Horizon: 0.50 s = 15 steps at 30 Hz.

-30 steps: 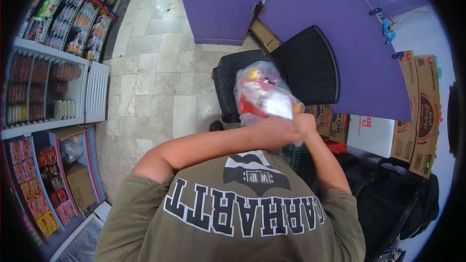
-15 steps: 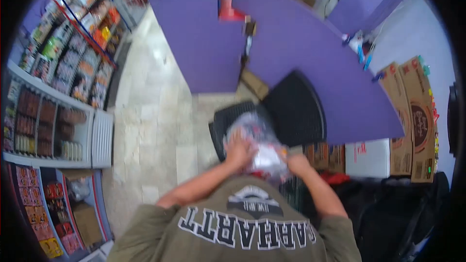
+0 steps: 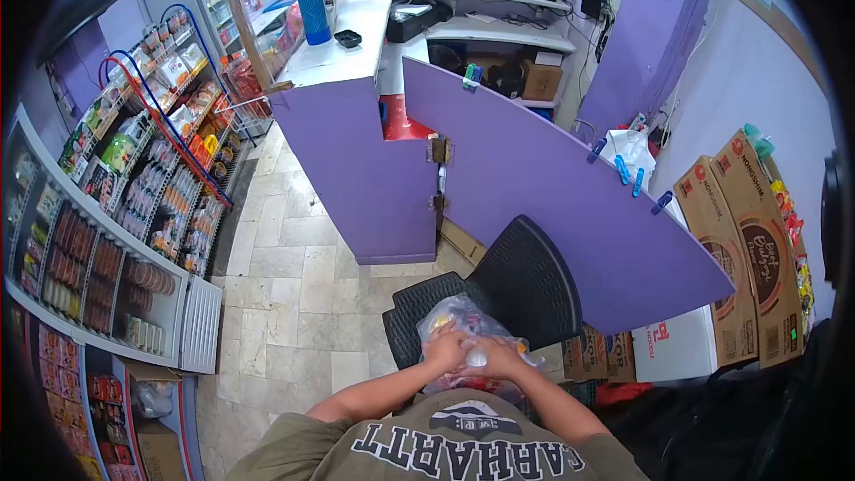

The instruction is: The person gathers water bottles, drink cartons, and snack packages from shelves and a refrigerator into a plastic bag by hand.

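A clear plastic bag (image 3: 465,310) with colourful contents, some of them red, rests on the seat of a black woven chair (image 3: 537,278) in front of me. My left hand (image 3: 443,350) is closed on the upper left of the bag. Close beside it, my right hand (image 3: 497,359) grips the bag's plastic near the middle. A whitish bunched piece shows between the two hands. The fingertips are partly hidden, and what lies inside the bag cannot be made out.
A purple counter (image 3: 352,174) and a hinged purple panel (image 3: 570,205) with clips stand ahead. Cardboard boxes (image 3: 757,258) and a white box (image 3: 674,347) lean at the right. Snack shelves (image 3: 147,160) and a glass-front fridge (image 3: 98,258) line the left.
My view has tilted up, showing the countertop and screens. My right hand has moved left across the bag toward my left hand, and both hands are now close together.
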Tool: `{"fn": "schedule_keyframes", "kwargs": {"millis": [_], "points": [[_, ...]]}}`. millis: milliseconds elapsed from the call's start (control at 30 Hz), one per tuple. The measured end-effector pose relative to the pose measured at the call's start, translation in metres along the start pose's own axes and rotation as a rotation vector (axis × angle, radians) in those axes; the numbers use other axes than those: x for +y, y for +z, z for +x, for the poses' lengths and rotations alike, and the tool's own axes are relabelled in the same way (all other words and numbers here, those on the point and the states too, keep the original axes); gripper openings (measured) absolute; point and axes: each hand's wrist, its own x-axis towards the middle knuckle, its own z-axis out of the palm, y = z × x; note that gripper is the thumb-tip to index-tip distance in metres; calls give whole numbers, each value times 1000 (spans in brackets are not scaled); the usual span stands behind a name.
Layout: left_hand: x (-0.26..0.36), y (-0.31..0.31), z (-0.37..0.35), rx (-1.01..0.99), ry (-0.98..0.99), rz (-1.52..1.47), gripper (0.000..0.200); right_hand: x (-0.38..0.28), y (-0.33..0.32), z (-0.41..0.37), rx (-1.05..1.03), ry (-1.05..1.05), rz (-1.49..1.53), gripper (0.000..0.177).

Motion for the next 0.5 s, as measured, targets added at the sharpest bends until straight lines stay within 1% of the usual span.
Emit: {"fn": "schedule_keyframes", "kwargs": {"millis": [33,67,100,133,167,200,233,267,300,333,367,400,433,467,500], "points": [[-9,-1,4,-31,30,-91,32,8,6,5,-1,-7,-5,83],[-44,17,21,34,160,-268,33,16,12,10,3,-51,9,81],[-51,9,24,43,162,-265,33,21,16,14,9,-95,25,79],[-57,-2,25,139,96,-278,33,23,16,13,44,-120,41,70],[-61,-9,25,232,25,-292,34,25,20,13,44,-124,44,70],[-62,-11,23,234,19,-290,34,28,25,12,52,-140,29,64],[-59,-15,22,227,50,-100,36,30,28,11,61,-160,9,57],[-57,-18,23,224,79,87,39,30,31,11,56,-172,1,57],[-58,-16,24,240,69,83,39,28,33,12,57,-192,-10,51],[-60,-14,29,110,151,111,38,26,34,14,60,-216,-22,44],[-64,-11,35,-19,233,141,37,23,32,14,59,-235,-33,44],[-70,2,42,29,240,143,28,19,27,13,22,-230,-25,41],[-67,5,45,113,278,73,19,18,26,13,-15,-225,-17,38],[-58,4,45,110,278,46,18,23,30,14,29,-253,3,36],[-49,5,43,107,279,18,17,29,30,16,25,-270,-9,36]]}}
